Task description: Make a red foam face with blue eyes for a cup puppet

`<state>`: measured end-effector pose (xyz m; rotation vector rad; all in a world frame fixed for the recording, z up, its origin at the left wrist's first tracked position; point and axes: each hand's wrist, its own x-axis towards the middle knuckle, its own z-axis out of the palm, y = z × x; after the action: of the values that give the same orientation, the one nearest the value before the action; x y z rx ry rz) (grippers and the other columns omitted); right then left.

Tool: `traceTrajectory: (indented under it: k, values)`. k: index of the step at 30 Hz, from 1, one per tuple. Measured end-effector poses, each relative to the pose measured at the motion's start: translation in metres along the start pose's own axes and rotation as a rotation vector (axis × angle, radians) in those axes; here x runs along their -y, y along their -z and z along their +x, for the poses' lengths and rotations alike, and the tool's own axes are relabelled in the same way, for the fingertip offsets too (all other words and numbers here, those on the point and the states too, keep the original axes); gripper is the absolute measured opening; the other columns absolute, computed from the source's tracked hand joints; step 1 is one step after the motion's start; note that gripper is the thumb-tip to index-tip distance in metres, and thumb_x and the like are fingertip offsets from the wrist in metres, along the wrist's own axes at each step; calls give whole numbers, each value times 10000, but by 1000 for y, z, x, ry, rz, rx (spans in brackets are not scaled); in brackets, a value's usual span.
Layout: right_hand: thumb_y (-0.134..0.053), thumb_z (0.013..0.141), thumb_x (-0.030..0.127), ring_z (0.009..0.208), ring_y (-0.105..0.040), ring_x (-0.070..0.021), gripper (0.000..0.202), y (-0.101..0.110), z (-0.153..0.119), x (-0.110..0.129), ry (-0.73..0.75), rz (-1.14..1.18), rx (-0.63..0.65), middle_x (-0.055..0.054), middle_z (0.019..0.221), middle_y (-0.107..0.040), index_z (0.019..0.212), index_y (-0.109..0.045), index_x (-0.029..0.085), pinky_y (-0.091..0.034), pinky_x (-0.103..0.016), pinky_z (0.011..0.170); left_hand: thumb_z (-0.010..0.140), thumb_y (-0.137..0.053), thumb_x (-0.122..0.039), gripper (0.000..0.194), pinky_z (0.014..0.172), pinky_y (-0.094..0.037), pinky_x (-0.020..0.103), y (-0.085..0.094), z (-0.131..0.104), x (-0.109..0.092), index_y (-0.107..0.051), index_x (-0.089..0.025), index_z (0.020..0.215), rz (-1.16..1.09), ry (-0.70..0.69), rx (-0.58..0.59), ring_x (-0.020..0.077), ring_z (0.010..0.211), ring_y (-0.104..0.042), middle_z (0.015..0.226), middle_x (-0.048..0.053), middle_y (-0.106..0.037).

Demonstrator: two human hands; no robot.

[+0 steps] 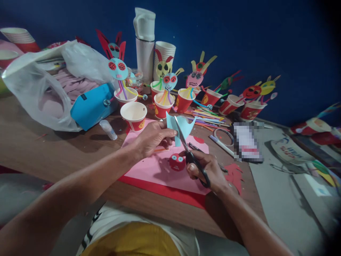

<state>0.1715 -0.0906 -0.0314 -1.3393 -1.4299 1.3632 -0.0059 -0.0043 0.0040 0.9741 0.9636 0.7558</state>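
Observation:
Between its thumb and fingers, my left hand (157, 137) pinches a light blue sheet of paper (188, 124) with curved cut edges. My right hand (206, 169) grips black-handled scissors (195, 161), whose blades lie against that paper and point up and left. Just below the blades is a round red paper face (177, 162) with blue-ringed eyes. Underneath both hands a pink sheet (154, 174) rests over a red one (165, 189) on the brown table. An empty red-and-white paper cup (134, 116) stands beyond my left hand.
Several cups holding paper-faced figures line the back, such as one blue face (118, 68). Colored sticks (207, 118), a tape roll (223, 137), a phone (246, 142) and red scraps (234, 176) lie rightward. A plastic bag (32, 78), blue box (92, 106) and tall flask (145, 57) stand left and behind.

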Motion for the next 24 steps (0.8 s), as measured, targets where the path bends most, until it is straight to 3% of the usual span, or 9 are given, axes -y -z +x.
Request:
traceTrajectory:
  k: [8, 24]
  values:
    - [-673, 705, 421, 447, -402, -75, 434, 4, 0, 2, -34, 42, 21, 37, 549, -468, 1026, -647, 130, -353, -209, 424, 661, -630, -131, 24, 501, -458, 224, 4, 4, 1, -607, -131, 654, 2, -47, 63, 78, 444, -504, 527, -2, -582]
    - [-689, 665, 321, 417, -405, -63, 377, 3, -1, 10, -61, 33, -14, 43, 528, -467, 980, -664, 116, -358, -195, 391, 675, -638, -137, 46, 489, -452, 212, 10, 5, -1, -606, -136, 643, 21, -20, 109, 77, 447, -513, 531, -3, -577]
